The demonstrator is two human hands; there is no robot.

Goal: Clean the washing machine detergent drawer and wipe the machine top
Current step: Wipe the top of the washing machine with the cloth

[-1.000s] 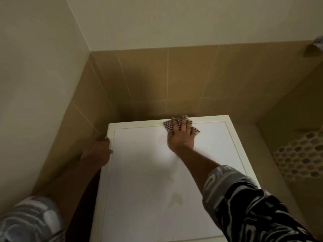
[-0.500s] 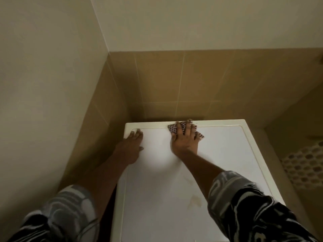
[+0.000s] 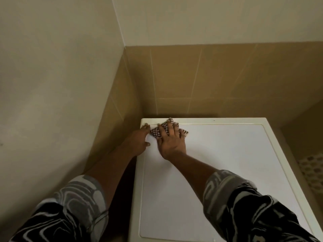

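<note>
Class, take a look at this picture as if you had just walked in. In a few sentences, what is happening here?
A person is wiping the top of a white washing machine with a checked cloth. The right hand presses the cloth flat, fingers spread, near the back left corner of the top. The left hand rests on the left edge right beside it, fingertips close to the cloth. The machine stands in a corner against a tiled wall.
</note>
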